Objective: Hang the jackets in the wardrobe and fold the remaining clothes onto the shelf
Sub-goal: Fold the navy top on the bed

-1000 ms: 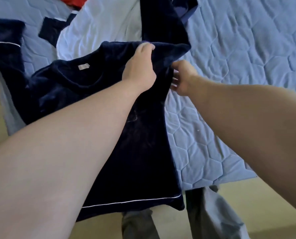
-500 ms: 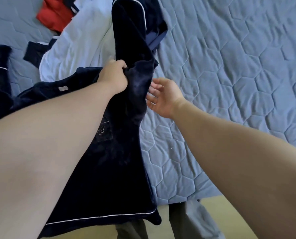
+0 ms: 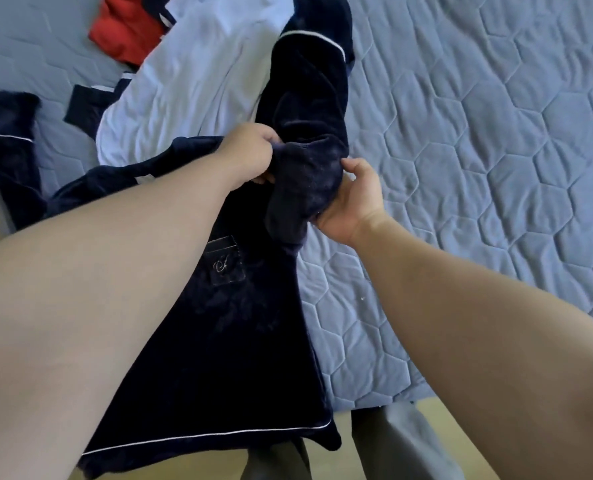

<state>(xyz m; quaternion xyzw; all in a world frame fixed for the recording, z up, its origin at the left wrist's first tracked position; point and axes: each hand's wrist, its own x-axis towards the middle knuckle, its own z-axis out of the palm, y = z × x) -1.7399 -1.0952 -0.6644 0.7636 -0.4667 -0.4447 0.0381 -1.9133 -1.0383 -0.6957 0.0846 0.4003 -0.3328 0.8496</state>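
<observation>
Near edge of the bed [image 3: 478, 174]: the left grip [image 3: 250, 154] clutches the navy top [image 3: 226, 341]; the right grip [image 3: 352, 202] curls round its bunched fold.

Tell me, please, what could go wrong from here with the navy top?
The left hand and right hand grip one bunched shoulder, so the navy top may fold crooked. Its hem hangs past the bed edge and could brush the floor. Its sleeve might drag the light blue garment beside it.
</observation>
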